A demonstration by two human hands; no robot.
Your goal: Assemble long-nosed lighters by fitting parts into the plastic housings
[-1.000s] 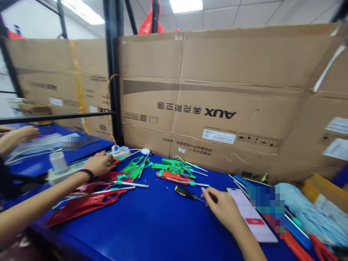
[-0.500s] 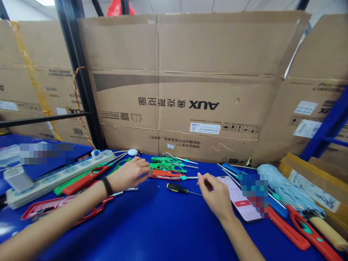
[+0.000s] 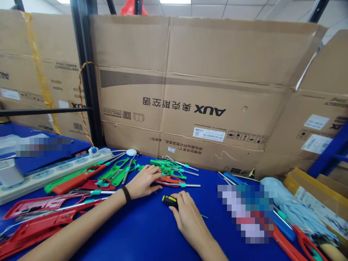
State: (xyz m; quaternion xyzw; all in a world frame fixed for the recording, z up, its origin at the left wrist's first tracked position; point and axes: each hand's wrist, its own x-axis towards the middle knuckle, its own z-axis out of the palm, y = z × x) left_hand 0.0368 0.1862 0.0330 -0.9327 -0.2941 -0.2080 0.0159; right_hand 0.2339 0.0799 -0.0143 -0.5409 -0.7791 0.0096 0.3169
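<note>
My right hand is closed around a screwdriver with a black and yellow handle, low over the blue table. Its thin shaft shows beyond the fingers. My left hand has its fingers and thumb at the near end of an orange long-nosed gas lighter, whose metal tube points right; the fingers cover its handle end. Just behind lie several green lighters, some of them opened up. On the left are red lighter shells and green shells.
A power strip runs along the left side, with a white plug. At right, a blurred patch covers part of some lighters, beside a folded light-blue umbrella and an opened carton. Cardboard stands behind the table.
My left hand has moved right and down onto the orange lighter. My right hand has come left and closed on the screwdriver, which lay on the table. The view has shifted slightly.
</note>
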